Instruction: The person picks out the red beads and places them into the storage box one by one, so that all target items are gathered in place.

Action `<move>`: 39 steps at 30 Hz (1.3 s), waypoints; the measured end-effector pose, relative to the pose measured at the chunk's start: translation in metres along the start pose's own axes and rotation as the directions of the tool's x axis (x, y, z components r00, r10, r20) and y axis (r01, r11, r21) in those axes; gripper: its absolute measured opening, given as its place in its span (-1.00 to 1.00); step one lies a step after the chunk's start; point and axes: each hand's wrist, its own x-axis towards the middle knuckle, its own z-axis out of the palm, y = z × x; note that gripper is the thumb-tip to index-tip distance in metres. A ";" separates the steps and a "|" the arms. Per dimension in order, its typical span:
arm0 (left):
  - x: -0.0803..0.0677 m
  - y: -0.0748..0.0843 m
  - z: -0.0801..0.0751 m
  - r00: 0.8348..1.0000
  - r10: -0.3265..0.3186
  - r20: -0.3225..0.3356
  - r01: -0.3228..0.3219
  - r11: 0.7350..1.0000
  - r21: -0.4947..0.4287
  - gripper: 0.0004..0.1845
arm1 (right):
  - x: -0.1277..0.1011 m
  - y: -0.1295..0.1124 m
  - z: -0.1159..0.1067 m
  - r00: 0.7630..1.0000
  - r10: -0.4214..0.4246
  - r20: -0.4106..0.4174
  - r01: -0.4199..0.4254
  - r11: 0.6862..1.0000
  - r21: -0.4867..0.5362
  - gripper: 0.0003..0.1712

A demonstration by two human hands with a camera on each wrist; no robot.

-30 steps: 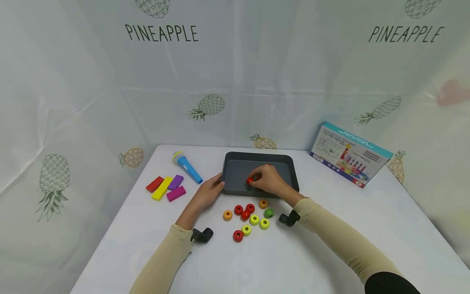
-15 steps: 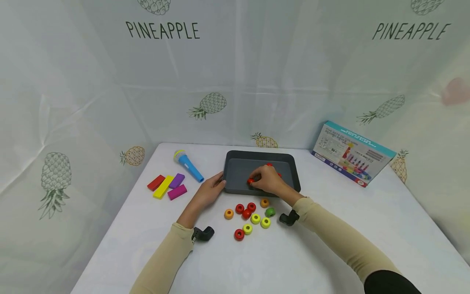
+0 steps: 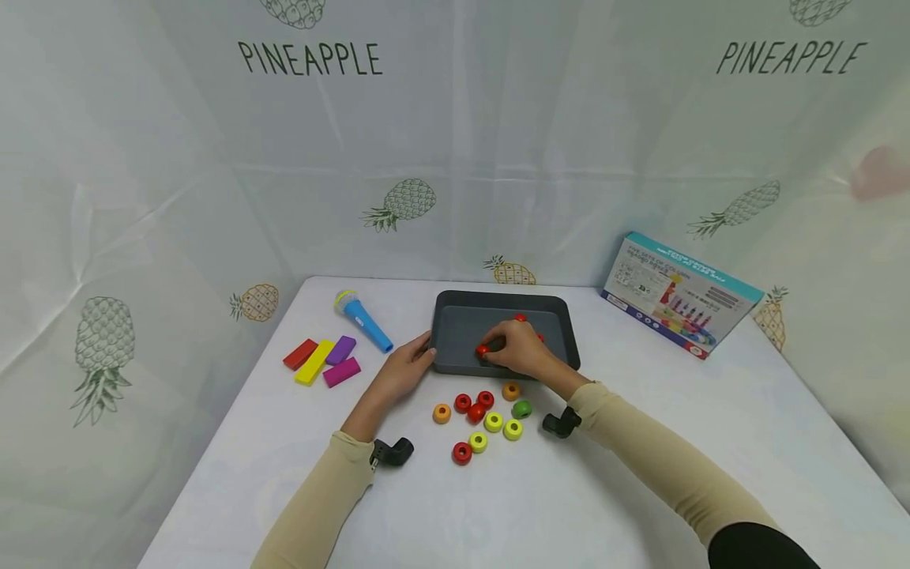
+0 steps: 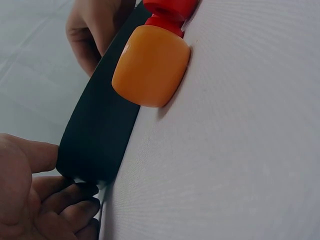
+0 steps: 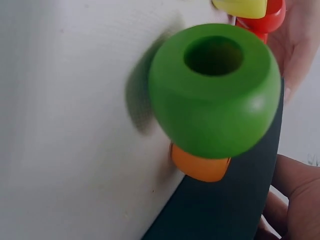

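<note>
My left hand [image 3: 405, 368] holds the left edge of a dark grey tray [image 3: 455, 369]. In the left wrist view, the thumb of the left hand [image 4: 30, 195] meets the rim of the tray [image 4: 97, 130] while its fingers lie curled against the corner. Over the inside of the tray, my right hand [image 3: 519, 348] pinches a red bead [image 3: 483, 350] between thumb and fingers. Partly behind that hand, more red beads [image 3: 521, 318] lie in the tray. The right wrist view shows part of the right hand [image 5: 300, 195] beyond the tray's wall; the pinched bead is hidden there.
In front of the tray lie several loose beads: red [image 3: 461, 453], yellow [image 3: 513, 429], orange [image 3: 441, 413] and green [image 3: 522, 408]. Coloured blocks [image 3: 314, 363] and a blue toy microphone [image 3: 366, 322] lie at the left. A printed box [image 3: 678, 296] stands at the back right.
Both hands stay nearly in place, the right one still pinching the red bead. The whole head view shifts slightly. More of the red beads behind the right hand shows now than a second ago.
</note>
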 end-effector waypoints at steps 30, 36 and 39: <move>0.000 0.000 0.000 1.000 0.010 0.002 -0.010 1.000 -0.010 -0.40 | -0.044 -0.030 -0.009 0.995 -0.102 -0.002 0.101 0.989 0.110 -0.74; 0.001 0.000 0.000 1.000 0.015 -0.001 -0.015 1.000 -0.001 -0.40 | -0.056 -0.034 -0.002 0.978 -0.165 0.127 0.144 0.977 0.156 -0.71; 0.002 -0.001 -0.001 1.000 0.024 0.000 -0.024 1.000 0.000 -0.39 | -0.059 -0.037 -0.001 0.967 -0.182 0.175 0.158 0.977 0.144 -0.72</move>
